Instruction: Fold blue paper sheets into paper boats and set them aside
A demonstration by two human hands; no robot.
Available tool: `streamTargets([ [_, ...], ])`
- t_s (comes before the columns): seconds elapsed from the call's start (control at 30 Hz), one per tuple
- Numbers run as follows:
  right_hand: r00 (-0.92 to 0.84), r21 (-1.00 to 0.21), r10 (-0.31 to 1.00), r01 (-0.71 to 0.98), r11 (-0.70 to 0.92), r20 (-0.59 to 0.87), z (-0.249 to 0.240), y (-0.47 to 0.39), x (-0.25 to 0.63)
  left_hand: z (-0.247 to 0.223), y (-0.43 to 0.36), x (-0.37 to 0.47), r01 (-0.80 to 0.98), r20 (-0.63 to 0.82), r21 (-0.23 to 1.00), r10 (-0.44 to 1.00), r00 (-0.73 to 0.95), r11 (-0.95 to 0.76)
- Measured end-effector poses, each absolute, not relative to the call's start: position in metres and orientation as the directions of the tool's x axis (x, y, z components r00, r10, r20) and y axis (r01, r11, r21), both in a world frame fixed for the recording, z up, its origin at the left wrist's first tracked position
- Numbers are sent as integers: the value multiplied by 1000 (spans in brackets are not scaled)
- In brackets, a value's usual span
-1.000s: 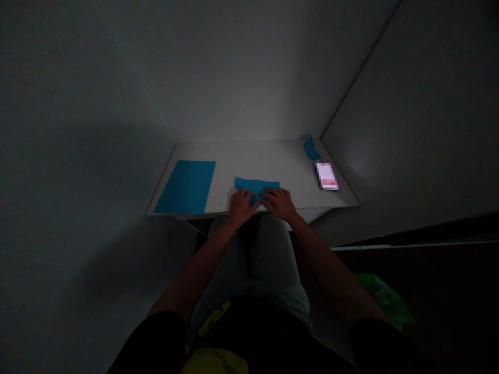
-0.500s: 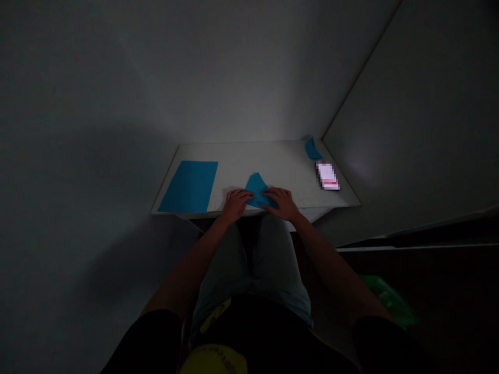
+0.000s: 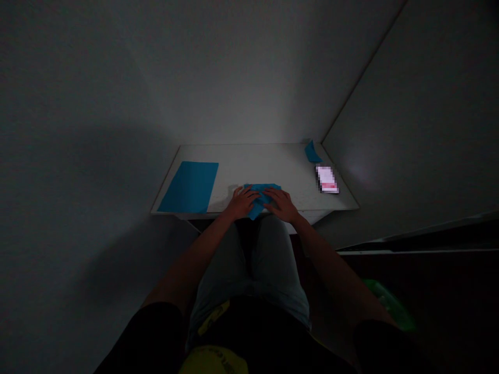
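Observation:
A folded piece of blue paper [image 3: 257, 208] lies at the front edge of the white table, its wide side away from me and its point towards my lap, reaching slightly over the edge. On its left part rests my left hand [image 3: 244, 202], fingers spread and stretched across the paper. My right hand [image 3: 283, 204] lies on the right part, fingers apart and thumb out to the side. Both hands press on the paper from above and hide some of it, so the exact folds cannot be made out.
A flat blue sheet [image 3: 189, 187] lies on the left of the white table [image 3: 230, 156]. At the back right corner is another folded blue paper [image 3: 312, 152], with a lit phone [image 3: 327, 179] in front of it. Walls stand behind and right. A green object [image 3: 392, 306] is on the floor.
The folded paper has turned round: its point faced away from me and now faces me, with the wide side at the far end. My hands have stayed near the same spot.

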State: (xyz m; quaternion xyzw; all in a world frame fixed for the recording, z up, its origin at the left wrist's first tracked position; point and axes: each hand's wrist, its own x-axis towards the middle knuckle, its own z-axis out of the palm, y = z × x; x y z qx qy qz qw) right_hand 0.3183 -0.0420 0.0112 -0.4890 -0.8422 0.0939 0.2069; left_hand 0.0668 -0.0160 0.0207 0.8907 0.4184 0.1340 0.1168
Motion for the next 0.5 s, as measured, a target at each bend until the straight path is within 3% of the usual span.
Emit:
streamTargets([
  [0.17,-436,-299,866,816,495,243,5,-42,312,26,-9,59,729,87,303,779,620,-614],
  [0.5,-422,-306,877,824,477,231,3,-39,317,24,-28,34,698,155,328,765,625,-637],
])
